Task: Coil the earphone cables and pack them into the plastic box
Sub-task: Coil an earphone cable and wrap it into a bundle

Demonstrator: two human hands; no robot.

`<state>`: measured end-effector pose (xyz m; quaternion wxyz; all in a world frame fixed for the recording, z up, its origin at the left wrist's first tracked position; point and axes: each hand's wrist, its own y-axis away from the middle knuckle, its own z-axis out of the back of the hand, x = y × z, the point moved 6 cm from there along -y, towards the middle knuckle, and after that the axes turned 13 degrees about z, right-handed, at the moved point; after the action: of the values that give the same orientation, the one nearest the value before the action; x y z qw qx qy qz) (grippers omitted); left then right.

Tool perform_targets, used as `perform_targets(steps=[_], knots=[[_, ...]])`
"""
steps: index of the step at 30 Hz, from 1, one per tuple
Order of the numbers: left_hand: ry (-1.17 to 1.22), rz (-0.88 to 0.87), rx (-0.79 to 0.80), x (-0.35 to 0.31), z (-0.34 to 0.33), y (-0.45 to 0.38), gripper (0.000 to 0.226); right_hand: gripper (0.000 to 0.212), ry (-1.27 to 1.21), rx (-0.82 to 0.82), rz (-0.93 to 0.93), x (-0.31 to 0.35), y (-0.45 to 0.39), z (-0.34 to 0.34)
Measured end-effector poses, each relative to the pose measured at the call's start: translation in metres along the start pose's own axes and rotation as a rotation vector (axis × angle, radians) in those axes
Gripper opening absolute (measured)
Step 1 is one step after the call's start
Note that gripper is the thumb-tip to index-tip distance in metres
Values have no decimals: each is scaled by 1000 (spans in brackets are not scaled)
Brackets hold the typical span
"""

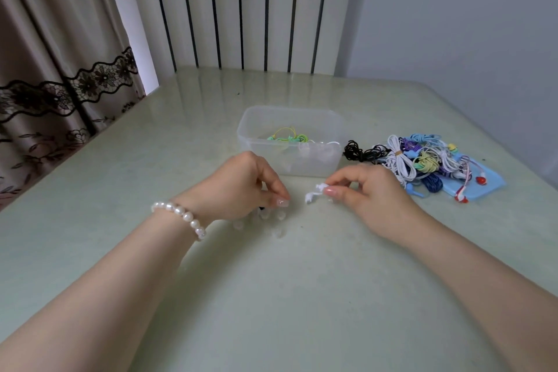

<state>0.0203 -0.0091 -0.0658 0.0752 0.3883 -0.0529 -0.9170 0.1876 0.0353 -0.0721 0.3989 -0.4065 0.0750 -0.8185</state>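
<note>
Toward the far middle of the worktop (120, 190) stands the clear plastic box (291, 160), lid off, holding a coiled green-and-yellow earphone cable (287, 137) and what looks like a white one beside it. Right of the box, near the worktop's right edge, lies a heap of earphone cables (422, 160) in black, white, blue, purple and red. Just in front of the box, the right hand (368, 190) pinches a small white earphone piece (314, 192); the left hand (241, 187), wearing a pearl bracelet (181, 214), has fingers curled down, thumb meeting fingertips, though what it holds stays hidden.
</note>
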Motion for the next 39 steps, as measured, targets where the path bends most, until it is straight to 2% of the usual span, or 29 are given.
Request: perform_targets(steps=[4, 9, 13, 16, 19, 22, 24, 26, 29, 33, 39], knots=[[-82, 5, 10, -1, -8, 1, 14, 10, -219, 53, -66, 2, 1, -5], [-233, -55, -1, -5, -10, 3, 19, 13, -282, 64, -107, 2, 2, -9], [-279, -110, -6, -6, -12, 4, 13, 17, -315, 40, -138, 2, 2, -9], [-73, -109, -5, -6, -9, 3, 14, 17, -378, 2, -157, 3, 1, -7], [355, -27, -32, -6, -4, 4, 10, 17, -450, -68, -178, 3, 2, -4], [784, 86, 21, -7, -17, 6, 10, 13, -478, -150, -176, 6, 3, 1], [949, 141, 66, -7, -27, 7, 11, 13, -481, -184, -153, 10, 3, 4], [1020, 178, 97, -5, -32, 6, 10, 9, -501, -197, -130, 14, 3, 5], [1090, 203, 120, -4, -33, 5, 13, 16, -499, -191, -101, 17, 3, 5], [1076, 192, 96, -5, -32, 8, 15, 10, -447, -163, -66, 18, 3, 3], [1059, 191, 77, -7, -32, 9, 14, 13, -382, -175, -41, 17, 2, 3]])
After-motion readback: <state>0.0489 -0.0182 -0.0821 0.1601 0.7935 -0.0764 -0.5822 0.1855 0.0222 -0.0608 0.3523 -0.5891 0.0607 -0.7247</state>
